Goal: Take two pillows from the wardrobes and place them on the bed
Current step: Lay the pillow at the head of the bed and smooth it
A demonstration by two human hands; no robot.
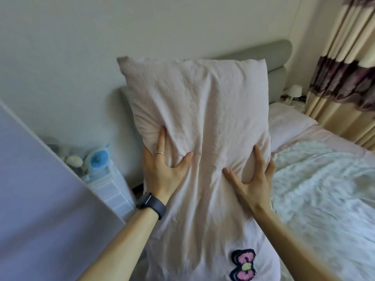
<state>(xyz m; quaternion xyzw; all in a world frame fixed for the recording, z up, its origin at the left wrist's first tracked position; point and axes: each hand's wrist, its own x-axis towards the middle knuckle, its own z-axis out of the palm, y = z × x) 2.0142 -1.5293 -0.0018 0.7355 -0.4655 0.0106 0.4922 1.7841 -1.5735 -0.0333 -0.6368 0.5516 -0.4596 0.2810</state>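
I hold a pale pink pillow (203,110) upright in front of me, with an embroidered pink bow near its lower end. My left hand (162,171), with a ring and a dark watch, grips its left side. My right hand (253,179) pinches its right side, fingers dug into the fabric. A second pale pink pillow (288,124) lies flat at the head of the bed (324,189), to the right behind the held one. The held pillow hides much of the grey headboard (278,57).
A white fluffy blanket covers the bed at right. A white panel (40,189) stands at left, with a plastic drawer unit (109,189) holding soft toys beside it. Striped curtains (345,78) hang at far right, with a small bedside lamp (295,91).
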